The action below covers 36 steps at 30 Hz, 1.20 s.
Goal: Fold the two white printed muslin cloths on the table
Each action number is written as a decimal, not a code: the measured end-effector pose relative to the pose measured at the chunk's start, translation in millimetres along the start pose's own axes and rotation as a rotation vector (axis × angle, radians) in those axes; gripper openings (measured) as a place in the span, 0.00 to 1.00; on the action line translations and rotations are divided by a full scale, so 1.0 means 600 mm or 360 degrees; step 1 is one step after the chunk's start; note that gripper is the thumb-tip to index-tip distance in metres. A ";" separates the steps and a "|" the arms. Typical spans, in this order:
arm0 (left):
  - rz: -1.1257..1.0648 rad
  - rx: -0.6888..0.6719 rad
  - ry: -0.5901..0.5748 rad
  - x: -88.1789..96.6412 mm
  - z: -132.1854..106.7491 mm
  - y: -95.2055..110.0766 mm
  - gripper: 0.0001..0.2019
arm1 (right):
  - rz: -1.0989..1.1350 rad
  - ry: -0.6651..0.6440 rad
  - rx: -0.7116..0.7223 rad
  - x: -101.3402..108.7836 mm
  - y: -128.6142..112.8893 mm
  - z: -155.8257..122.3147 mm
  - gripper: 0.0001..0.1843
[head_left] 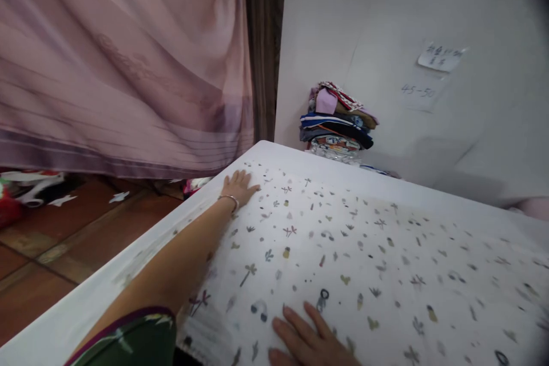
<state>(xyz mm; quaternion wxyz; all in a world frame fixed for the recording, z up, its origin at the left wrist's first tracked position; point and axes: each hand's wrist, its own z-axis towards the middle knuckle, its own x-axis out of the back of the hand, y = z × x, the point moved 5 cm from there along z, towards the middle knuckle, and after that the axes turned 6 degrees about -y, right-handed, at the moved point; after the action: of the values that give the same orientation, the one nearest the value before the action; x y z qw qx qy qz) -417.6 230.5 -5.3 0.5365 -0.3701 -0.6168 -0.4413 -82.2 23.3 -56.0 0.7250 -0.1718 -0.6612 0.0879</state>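
Note:
A white cloth (351,240) printed with small palm trees, rainbows and pineapples lies spread flat over a white table (295,155). My left hand (238,187), a bangle at its wrist, rests on the cloth's far left part with fingers spread. Nearer to me, at the bottom of the view, my right hand (306,336) lies palm down on the same cloth, fingers stretched out and slightly apart. Neither hand grips anything. The lower part of my right hand runs out of the picture.
Behind the table a pile of folded clothes (337,120) stands against the white wall (386,23), which bears paper notes (441,56). A pink curtain (141,63) hangs at the left. Below it, scraps and cloth lie on the tiled floor (107,234).

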 end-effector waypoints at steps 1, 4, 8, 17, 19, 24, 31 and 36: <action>0.0000 0.0030 -0.0084 -0.008 0.000 -0.002 0.34 | 0.0017 -0.0003 -0.0010 0.013 -0.004 -0.001 0.41; -0.0012 0.0113 -0.0213 -0.010 0.010 -0.008 0.36 | 0.0046 -0.0024 -0.0056 0.038 -0.012 -0.005 0.37; 0.0029 0.0060 -0.0217 0.012 0.001 0.018 0.35 | -0.0063 0.0028 -0.0065 0.050 -0.020 -0.006 0.29; 0.0192 -0.0522 -0.0143 -0.031 -0.167 0.175 0.29 | -0.0317 -0.0099 -0.0107 0.109 -0.051 0.002 0.29; 0.0196 -0.0482 -0.0212 -0.042 -0.176 0.180 0.30 | -0.0319 -0.0180 -0.0139 0.118 -0.058 0.006 0.28; 0.0367 -0.0351 -0.0306 -0.038 -0.155 0.184 0.29 | -0.0343 -0.0114 -0.0278 0.140 -0.072 -0.021 0.26; 0.0280 -0.0991 -0.0187 -0.049 -0.291 0.367 0.28 | -0.0346 0.0188 -0.0583 0.173 -0.047 -0.252 0.15; -0.0014 -0.1714 -0.0380 -0.071 -0.484 0.534 0.30 | -0.0221 0.0748 -0.1189 0.192 -0.014 -0.508 0.15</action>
<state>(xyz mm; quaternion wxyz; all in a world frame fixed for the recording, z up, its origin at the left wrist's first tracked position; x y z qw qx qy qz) -16.1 65.6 9.8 0.1957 -0.6371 -0.3620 -0.6517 230.9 16.0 33.8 0.7479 -0.3924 -0.4750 -0.2471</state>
